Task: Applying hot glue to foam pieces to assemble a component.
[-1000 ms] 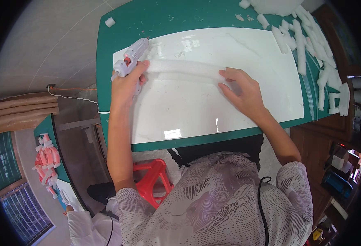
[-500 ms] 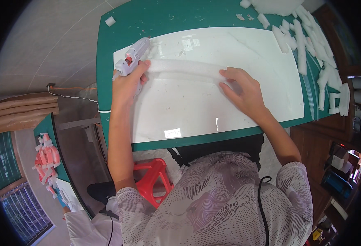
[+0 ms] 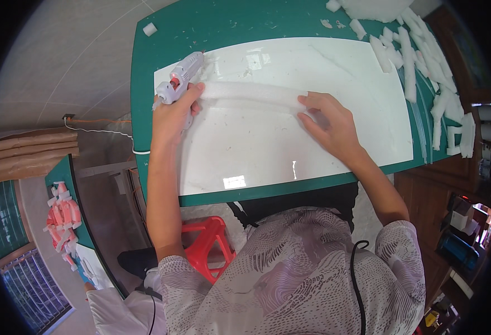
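"What is gripped?"

"A glue gun (image 3: 186, 68) is clasped in the left hand (image 3: 170, 114), its thumb at one end of a white foam strip (image 3: 251, 94). The other end is touched by the right hand (image 3: 333, 121), digits slightly parted; a pinch cannot be confirmed."

"What is borne beneath?"

"The strip is positioned over a white board (image 3: 268, 145), laid on a green table (image 3: 217, 33); foam scraps (image 3: 409, 64) are heaped rightward."

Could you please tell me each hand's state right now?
Left hand: closed on hot glue gun, thumb at left end of white foam strip.
Right hand: partly curled at the strip's right end; grip cannot be told.
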A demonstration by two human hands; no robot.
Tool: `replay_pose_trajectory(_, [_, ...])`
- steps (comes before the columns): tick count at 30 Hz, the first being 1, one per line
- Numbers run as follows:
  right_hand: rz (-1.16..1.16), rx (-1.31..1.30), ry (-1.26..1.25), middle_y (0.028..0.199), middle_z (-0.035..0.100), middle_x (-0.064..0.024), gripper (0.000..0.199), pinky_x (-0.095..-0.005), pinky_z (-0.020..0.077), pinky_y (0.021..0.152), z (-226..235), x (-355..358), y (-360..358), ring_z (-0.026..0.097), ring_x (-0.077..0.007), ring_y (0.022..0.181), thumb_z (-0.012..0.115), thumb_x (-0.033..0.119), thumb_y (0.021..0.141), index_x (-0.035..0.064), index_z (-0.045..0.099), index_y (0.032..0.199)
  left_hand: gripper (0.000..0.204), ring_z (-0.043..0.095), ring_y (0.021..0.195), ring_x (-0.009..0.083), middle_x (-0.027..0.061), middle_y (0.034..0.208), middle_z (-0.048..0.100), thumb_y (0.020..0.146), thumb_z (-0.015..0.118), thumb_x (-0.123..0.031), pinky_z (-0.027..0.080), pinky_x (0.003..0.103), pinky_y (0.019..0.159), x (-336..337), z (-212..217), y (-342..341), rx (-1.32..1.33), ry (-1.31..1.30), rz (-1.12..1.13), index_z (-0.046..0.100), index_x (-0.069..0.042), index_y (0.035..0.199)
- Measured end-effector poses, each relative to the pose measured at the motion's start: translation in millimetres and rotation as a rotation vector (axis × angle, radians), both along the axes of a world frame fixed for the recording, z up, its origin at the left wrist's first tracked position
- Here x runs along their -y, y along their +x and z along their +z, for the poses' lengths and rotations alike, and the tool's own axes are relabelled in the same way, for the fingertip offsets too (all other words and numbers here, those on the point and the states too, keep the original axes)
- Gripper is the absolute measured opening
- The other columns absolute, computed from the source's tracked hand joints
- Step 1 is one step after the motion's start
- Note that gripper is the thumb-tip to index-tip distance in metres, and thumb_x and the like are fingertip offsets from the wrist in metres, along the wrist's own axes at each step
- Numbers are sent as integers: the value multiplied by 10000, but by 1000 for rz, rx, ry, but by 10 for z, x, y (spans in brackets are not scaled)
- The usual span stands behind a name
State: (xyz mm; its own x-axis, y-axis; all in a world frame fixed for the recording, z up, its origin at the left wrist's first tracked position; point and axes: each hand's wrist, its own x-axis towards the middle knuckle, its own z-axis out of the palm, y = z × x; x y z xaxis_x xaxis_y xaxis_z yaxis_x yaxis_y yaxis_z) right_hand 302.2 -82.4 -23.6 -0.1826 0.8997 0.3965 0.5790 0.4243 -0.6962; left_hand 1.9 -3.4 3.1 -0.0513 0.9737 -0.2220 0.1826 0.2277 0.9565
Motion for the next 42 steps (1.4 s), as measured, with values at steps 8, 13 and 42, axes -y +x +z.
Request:
replay_pose_trajectory(8, [-2, 4, 16, 1083, 652, -164, 275, -323, 544, 759, -9, -1, 0, 646, -281, 926, 711, 76, 825, 68, 660, 1095, 237, 500, 543, 97, 20, 615, 549, 771, 763, -229, 358, 263, 497, 11, -15, 29, 23, 34, 28, 625, -42, 815])
replay_pose_trajectory(13, [-4, 2, 14, 1084, 652, -165, 267, -321, 545, 762, -11, -1, -1, 647, -286, 936, 708, 80, 828, 67, 662, 1090, 218, 518, 554, 105, 23, 716, 554, 804, 756, -151, 386, 260, 495, 4, 8, 11, 32, -2, -1, 584, -40, 880])
replay_pose_trajectory(42, [-9, -1, 1, 1078, 652, -158, 270, -315, 546, 750, -2, 6, -8, 646, -273, 910, 702, 83, 837, 66, 662, 1103, 229, 520, 552, 104, 21, 726, 559, 798, 764, -157, 389, 258, 492, 12, 3, -11, 59, 11, -16, 591, -36, 883])
